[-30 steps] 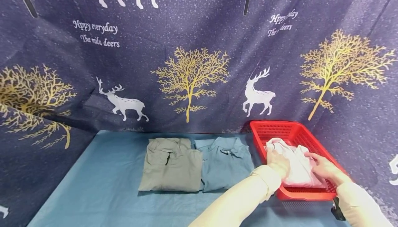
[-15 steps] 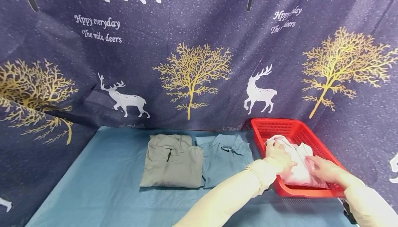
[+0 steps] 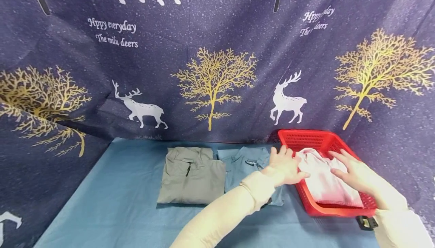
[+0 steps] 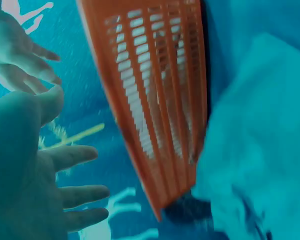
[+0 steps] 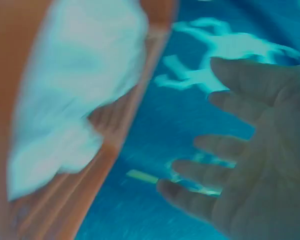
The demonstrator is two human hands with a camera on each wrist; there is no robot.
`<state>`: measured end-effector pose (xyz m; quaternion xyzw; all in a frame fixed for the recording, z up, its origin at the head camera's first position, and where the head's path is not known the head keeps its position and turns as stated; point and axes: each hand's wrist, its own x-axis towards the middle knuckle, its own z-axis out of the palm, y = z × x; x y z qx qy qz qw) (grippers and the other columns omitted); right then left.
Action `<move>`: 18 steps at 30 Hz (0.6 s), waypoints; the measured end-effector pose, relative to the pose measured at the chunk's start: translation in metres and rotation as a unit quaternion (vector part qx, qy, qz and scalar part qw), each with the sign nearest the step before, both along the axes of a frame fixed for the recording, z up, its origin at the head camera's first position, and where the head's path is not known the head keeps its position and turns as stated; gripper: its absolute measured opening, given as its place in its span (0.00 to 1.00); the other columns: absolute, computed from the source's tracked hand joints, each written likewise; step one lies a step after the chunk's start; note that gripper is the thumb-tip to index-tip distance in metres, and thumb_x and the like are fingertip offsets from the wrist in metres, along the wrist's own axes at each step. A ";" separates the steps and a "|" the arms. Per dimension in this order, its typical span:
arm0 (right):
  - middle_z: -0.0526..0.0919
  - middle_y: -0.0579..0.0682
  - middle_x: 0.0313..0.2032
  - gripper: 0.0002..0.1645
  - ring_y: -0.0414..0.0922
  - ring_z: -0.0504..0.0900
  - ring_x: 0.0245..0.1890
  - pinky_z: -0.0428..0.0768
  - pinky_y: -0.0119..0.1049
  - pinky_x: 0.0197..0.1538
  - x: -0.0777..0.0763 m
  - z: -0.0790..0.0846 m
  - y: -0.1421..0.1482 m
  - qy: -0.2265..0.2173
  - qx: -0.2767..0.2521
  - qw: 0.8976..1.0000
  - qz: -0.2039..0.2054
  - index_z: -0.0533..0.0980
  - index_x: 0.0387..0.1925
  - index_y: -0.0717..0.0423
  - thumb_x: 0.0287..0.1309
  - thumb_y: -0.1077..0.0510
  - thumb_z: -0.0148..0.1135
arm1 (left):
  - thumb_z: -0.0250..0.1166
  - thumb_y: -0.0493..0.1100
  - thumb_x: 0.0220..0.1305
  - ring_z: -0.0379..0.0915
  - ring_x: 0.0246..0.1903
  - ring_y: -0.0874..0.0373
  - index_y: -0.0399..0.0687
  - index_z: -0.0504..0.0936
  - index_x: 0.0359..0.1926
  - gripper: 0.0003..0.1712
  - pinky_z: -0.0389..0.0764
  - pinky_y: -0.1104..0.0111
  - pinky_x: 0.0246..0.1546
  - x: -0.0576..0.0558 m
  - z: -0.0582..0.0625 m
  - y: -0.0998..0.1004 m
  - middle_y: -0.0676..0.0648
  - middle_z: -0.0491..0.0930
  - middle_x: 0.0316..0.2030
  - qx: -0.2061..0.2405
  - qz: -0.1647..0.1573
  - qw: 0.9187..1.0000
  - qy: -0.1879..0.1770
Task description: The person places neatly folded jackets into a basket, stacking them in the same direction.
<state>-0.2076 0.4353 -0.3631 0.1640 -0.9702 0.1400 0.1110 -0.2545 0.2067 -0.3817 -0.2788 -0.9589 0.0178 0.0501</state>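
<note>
A folded white and pink garment (image 3: 327, 182) lies inside the red plastic basket (image 3: 340, 213) on the right of the table. My left hand (image 3: 283, 166), fingers spread and holding nothing, is over the basket's left rim and overlaps the blue shirt in the head view. Above the basket's right side, my right hand (image 3: 355, 172) is also spread, with nothing in it. The left wrist view shows the left hand (image 4: 50, 175) beside the slotted basket wall (image 4: 155, 100). In the right wrist view the right hand (image 5: 255, 145) appears apart from the pale garment (image 5: 85, 80).
Left of the basket a folded blue zip-neck shirt (image 3: 239, 172) lies beside a folded grey-green one (image 3: 193, 178) on the blue table cover (image 3: 129, 202). A dark curtain (image 3: 217, 21) printed with deer and trees hangs behind. A small black object (image 3: 367, 222) sits by the basket's front right corner.
Both hands have come off the white and pink garment. The left hand has moved left to the basket's rim, while the right has lifted slightly. The garment stays in the basket.
</note>
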 end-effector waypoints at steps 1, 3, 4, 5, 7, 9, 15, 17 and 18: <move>0.64 0.82 0.58 0.32 0.76 0.62 0.59 0.63 0.71 0.53 0.001 0.002 -0.006 0.015 -0.012 1.000 0.001 0.68 0.59 0.69 0.55 0.61 0.67 | 0.46 0.82 0.57 0.54 0.66 0.57 0.80 0.69 0.66 0.38 0.57 0.51 0.61 -0.001 0.001 -0.009 0.59 0.66 0.63 0.007 0.002 1.000 0.004; 0.63 0.82 0.59 0.32 0.76 0.62 0.60 0.62 0.70 0.54 0.003 0.006 -0.020 0.033 -0.036 0.999 0.001 0.68 0.61 0.68 0.58 0.60 0.66 | 0.45 0.81 0.58 0.52 0.68 0.55 0.77 0.68 0.68 0.40 0.57 0.50 0.62 -0.004 0.003 -0.027 0.56 0.64 0.65 0.023 0.003 1.000 0.009; 0.63 0.81 0.60 0.32 0.75 0.62 0.61 0.61 0.70 0.55 0.004 0.007 -0.027 0.039 -0.047 0.998 -0.001 0.67 0.62 0.67 0.59 0.58 0.65 | 0.45 0.80 0.59 0.51 0.69 0.54 0.76 0.67 0.69 0.40 0.57 0.50 0.62 -0.006 0.003 -0.037 0.55 0.64 0.67 0.033 0.005 0.999 0.007; 0.62 0.80 0.61 0.32 0.75 0.62 0.61 0.61 0.70 0.56 0.005 0.009 -0.035 0.041 -0.060 0.997 -0.002 0.67 0.63 0.66 0.61 0.58 0.64 | 0.46 0.80 0.59 0.51 0.70 0.53 0.74 0.67 0.69 0.40 0.57 0.49 0.62 -0.008 0.004 -0.046 0.53 0.63 0.67 0.045 0.006 0.999 0.006; 0.63 0.79 0.62 0.32 0.74 0.61 0.62 0.60 0.69 0.57 0.007 0.012 -0.050 0.040 -0.079 0.996 -0.004 0.66 0.64 0.65 0.63 0.56 0.63 | 0.46 0.79 0.61 0.50 0.71 0.51 0.71 0.67 0.70 0.41 0.56 0.48 0.64 -0.011 0.004 -0.066 0.51 0.61 0.69 0.066 0.009 0.998 -0.002; 0.64 0.76 0.62 0.32 0.73 0.62 0.62 0.60 0.69 0.57 0.008 0.014 -0.066 0.040 -0.081 0.996 -0.013 0.66 0.65 0.63 0.64 0.54 0.62 | 0.45 0.78 0.62 0.48 0.72 0.50 0.69 0.66 0.71 0.41 0.55 0.47 0.64 -0.013 0.004 -0.085 0.49 0.60 0.71 0.088 0.015 0.996 -0.013; 0.73 0.63 0.61 0.35 0.65 0.71 0.59 0.59 0.68 0.54 0.008 0.015 -0.114 0.034 -0.029 0.996 -0.077 0.66 0.69 0.49 0.66 0.39 0.56 | 0.45 0.75 0.66 0.43 0.73 0.47 0.63 0.62 0.73 0.42 0.51 0.44 0.66 -0.014 -0.002 -0.141 0.44 0.54 0.73 0.164 0.031 0.985 -0.054; 0.73 0.61 0.61 0.36 0.63 0.71 0.60 0.60 0.65 0.57 0.006 0.014 -0.131 0.036 -0.053 0.995 -0.077 0.66 0.69 0.49 0.65 0.40 0.57 | 0.45 0.74 0.67 0.42 0.74 0.46 0.61 0.61 0.74 0.41 0.50 0.43 0.66 -0.013 -0.006 -0.160 0.42 0.53 0.74 0.186 0.037 0.980 -0.064; 0.72 0.63 0.62 0.35 0.63 0.69 0.61 0.60 0.63 0.59 0.004 0.011 -0.140 0.038 -0.084 0.994 -0.066 0.66 0.69 0.51 0.65 0.43 0.59 | 0.45 0.73 0.68 0.41 0.74 0.45 0.61 0.60 0.74 0.41 0.49 0.42 0.66 -0.013 -0.007 -0.170 0.42 0.52 0.74 0.197 0.042 0.977 -0.069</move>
